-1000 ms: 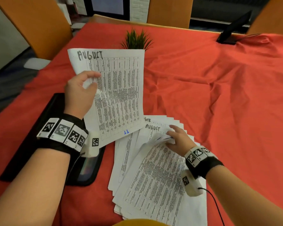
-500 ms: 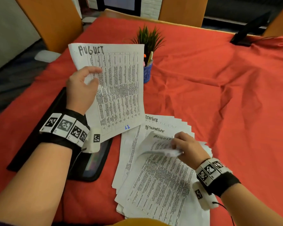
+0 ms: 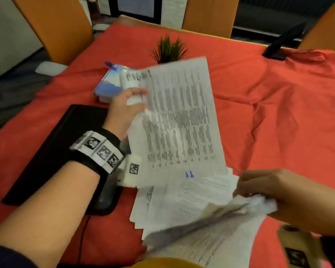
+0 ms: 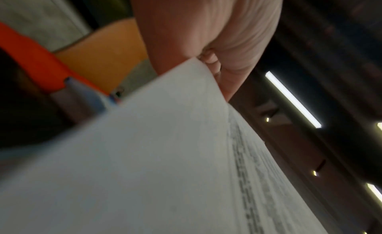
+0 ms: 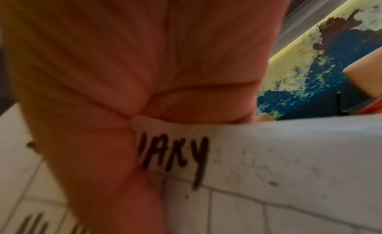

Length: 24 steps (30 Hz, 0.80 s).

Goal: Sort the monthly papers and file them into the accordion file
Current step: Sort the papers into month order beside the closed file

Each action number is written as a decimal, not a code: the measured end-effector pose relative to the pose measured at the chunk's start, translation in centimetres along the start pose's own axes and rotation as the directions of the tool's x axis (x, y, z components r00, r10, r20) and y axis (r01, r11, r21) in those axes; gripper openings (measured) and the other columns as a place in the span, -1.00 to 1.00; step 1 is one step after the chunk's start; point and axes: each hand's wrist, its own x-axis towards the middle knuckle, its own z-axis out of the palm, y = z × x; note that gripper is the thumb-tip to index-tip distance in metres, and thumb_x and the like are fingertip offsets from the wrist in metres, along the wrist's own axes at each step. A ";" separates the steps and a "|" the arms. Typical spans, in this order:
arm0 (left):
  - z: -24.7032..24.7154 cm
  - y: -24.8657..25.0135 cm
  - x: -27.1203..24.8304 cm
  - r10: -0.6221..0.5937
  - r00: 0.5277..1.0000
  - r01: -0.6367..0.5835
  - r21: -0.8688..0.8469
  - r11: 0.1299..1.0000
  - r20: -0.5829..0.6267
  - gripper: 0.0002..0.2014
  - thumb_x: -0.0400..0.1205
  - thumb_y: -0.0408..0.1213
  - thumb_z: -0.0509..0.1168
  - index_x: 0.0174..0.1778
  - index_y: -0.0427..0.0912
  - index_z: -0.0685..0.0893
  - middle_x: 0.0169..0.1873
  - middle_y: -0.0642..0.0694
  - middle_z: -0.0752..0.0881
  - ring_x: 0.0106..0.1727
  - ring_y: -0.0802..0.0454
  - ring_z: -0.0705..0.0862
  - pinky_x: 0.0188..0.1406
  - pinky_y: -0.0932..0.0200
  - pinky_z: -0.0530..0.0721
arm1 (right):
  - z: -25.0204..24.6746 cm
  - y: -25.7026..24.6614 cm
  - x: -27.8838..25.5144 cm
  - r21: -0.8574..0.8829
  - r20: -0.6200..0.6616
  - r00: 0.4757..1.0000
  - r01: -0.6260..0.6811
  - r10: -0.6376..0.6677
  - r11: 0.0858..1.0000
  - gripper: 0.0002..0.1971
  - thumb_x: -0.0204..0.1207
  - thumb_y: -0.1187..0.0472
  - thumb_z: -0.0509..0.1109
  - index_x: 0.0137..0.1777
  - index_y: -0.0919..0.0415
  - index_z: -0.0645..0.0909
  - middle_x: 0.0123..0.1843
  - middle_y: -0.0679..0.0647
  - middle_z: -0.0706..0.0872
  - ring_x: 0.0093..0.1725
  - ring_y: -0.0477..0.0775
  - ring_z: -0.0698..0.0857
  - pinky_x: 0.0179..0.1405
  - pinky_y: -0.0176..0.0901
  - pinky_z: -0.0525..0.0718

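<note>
Head view, left hand gripping August sheet hiding plant, right hand pinching stack papers

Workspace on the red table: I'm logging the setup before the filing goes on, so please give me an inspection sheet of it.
Surface: table under a wrinkled red cloth.
Job's things: August sheet held up; fanned paper stack lying flat; another sheet, heading ending "ARY", lifted from it; iridescent blue folder, likely the accordion file, far left.
Clutter: black flat case at left; small potted plant; dark stand at far right.
Grippers: left hand grips the August sheet's edge; right hand pinches the lifted sheet.
Cables: thin black cable beside the left forearm.
Surroundings: orange chairs around the table.
</note>
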 end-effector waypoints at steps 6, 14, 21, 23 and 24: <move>5.0 -7.5 -4.8 -0.113 0.929 0.019 0.259 0.966 0.352 -0.15 0.50 -0.64 0.33 0.63 -0.11 0.07 0.49 0.10 0.21 0.53 0.23 0.19 0.43 0.60 0.14 | -4.9 0.0 -0.4 0.097 -0.003 0.969 -0.245 0.246 0.965 -0.86 0.36 -0.17 0.47 -0.18 -0.50 0.60 -0.26 -0.38 0.73 -0.30 -0.40 0.69 -0.26 -0.39 0.69; 6.1 -10.7 -8.2 -0.546 0.699 0.595 0.046 0.802 0.462 -0.21 0.41 0.46 0.22 0.51 0.14 0.38 0.43 0.17 0.49 0.42 0.19 0.48 0.51 0.05 0.37 | 3.3 9.8 8.6 0.099 0.047 0.795 -0.606 0.605 0.789 -0.78 0.34 0.33 0.50 -0.09 0.01 0.67 -0.20 -0.12 0.75 -0.16 -0.07 0.72 -0.24 -0.30 0.59; 7.1 -10.3 -9.8 -0.416 0.816 0.272 0.368 0.889 0.401 -0.69 0.52 -0.34 0.36 0.17 -0.02 0.59 0.03 -0.06 0.74 0.08 -0.12 0.72 0.15 -0.16 0.67 | 7.9 11.8 9.9 0.129 -0.248 0.856 -0.436 0.455 0.891 -0.74 0.30 0.31 0.54 0.01 0.29 0.69 0.28 0.13 0.52 0.30 0.19 0.50 0.31 0.08 0.50; 7.0 -9.8 -10.1 -0.381 0.806 0.204 0.392 0.897 0.453 -0.68 0.57 -0.38 0.34 0.22 -0.01 0.59 -0.02 0.06 0.71 0.06 0.00 0.70 0.15 0.03 0.66 | 8.1 11.5 9.4 0.127 -0.282 0.879 -0.363 0.384 0.923 -0.79 0.31 0.32 0.53 -0.06 0.23 0.66 0.24 0.15 0.56 0.20 0.14 0.55 0.21 0.02 0.55; 6.7 -9.6 -10.2 -0.357 0.790 0.164 0.389 0.907 0.499 -0.69 0.59 -0.33 0.36 0.24 -0.02 0.60 -0.02 0.11 0.70 0.06 0.07 0.69 0.14 0.13 0.65 | 8.3 11.3 9.1 0.130 -0.281 0.881 -0.358 0.381 0.925 -0.79 0.33 0.32 0.51 -0.07 0.15 0.60 0.10 0.08 0.62 0.05 0.07 0.60 0.05 -0.09 0.57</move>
